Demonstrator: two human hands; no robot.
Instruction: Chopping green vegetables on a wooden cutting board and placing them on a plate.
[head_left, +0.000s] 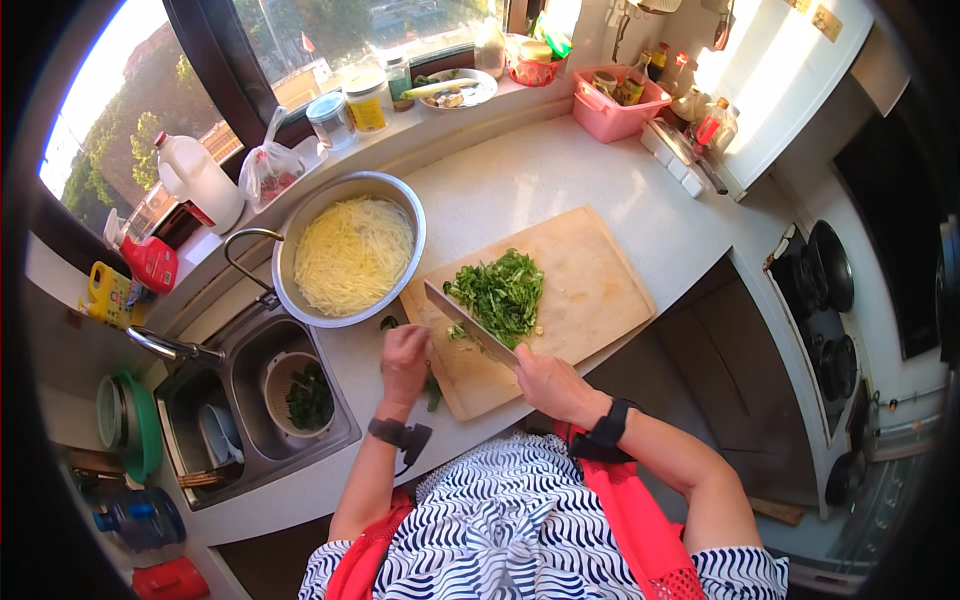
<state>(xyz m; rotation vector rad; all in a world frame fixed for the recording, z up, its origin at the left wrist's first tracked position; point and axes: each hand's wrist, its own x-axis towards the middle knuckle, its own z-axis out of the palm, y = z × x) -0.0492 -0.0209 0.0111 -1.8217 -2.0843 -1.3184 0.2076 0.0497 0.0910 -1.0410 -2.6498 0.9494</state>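
My right hand (559, 386) grips the handle of a broad-bladed kitchen knife (471, 324), whose blade slants up and left over a wooden cutting board (600, 300). Along the blade's right side lies a pile of chopped leafy greens (504, 296). A few small pieces sit on the blade's near-left side. Just off the board's left edge is my left hand (405, 364), its fingers curled in. Whether they pinch anything is hidden. Dark green scraps (433, 394) lie on the counter close to that hand.
A large metal basin (416, 206) of pale yellow shreds in water stands left of the board. The double sink (244, 352) holds a colander (276, 382) with dark greens. A pink basket (611, 124) of bottles stands at the back right; jars (366, 101) line the windowsill.
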